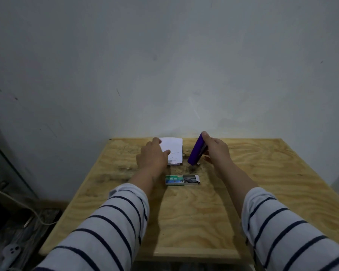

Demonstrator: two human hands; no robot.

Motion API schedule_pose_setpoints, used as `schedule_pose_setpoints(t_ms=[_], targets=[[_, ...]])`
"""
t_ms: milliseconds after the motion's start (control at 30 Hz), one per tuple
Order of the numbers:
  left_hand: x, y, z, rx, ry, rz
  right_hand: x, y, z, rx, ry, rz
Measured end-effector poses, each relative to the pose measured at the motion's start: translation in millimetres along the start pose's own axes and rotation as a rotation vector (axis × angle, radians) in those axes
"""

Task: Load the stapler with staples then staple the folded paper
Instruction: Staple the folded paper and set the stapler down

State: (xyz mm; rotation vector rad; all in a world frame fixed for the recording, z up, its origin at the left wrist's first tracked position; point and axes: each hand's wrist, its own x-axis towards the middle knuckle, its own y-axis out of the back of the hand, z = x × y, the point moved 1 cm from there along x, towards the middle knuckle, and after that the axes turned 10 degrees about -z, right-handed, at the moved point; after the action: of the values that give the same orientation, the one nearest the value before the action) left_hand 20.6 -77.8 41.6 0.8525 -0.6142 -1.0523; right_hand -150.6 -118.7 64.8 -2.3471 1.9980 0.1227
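A purple stapler (196,151) stands tilted on the wooden table (184,212), its top end up and its lower end on the wood. My right hand (216,151) grips it from the right, a fingertip on its top end. A folded white paper (174,148) with faint marks lies flat at the table's far edge, left of the stapler. My left hand (152,156) rests on the paper's left part, fingers straight, thumb on the sheet. A small green staple box (181,180) lies nearer to me, its drawer slid partly out to the right.
A pale wall rises right behind the table's far edge. To the left, off the table, are a glass pane, a cable (27,210) and dark clutter on the floor. Both striped sleeves cross the near half of the table.
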Motion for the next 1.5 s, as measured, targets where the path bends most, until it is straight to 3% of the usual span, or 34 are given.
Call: schedule_pose_setpoints(t_ms=[133,467,700,900,1133,1300,1500], targets=[[11.8,-8.8,-18.1,-0.004,0.131,-0.059,8.5,1.9,5.4,-0.016,0.001,0.025],[36.8,-18.3,-21.1,-0.002,0.112,-0.171,22.1,-2.8,10.8,-0.032,0.011,-0.009],[29.5,-0.5,-16.6,-0.388,0.023,-0.024,19.3,-6.5,7.8,0.014,0.025,-0.056],[23.5,28.5,-0.2,-0.442,-0.076,0.201,11.5,-12.6,-2.3,0.074,0.036,-0.155],[11.6,35.2,27.0,-0.941,0.009,0.009,-4.3,-23.3,-8.9,-0.031,-0.164,-0.311],[6.5,35.6,32.1,-1.027,-0.013,-0.07,-13.1,-25.8,-12.4,-0.014,-0.092,-0.389],[3.9,41.3,32.9,-1.158,0.018,-0.033,-21.1,-23.3,-15.7,0.024,-0.107,-0.441]])
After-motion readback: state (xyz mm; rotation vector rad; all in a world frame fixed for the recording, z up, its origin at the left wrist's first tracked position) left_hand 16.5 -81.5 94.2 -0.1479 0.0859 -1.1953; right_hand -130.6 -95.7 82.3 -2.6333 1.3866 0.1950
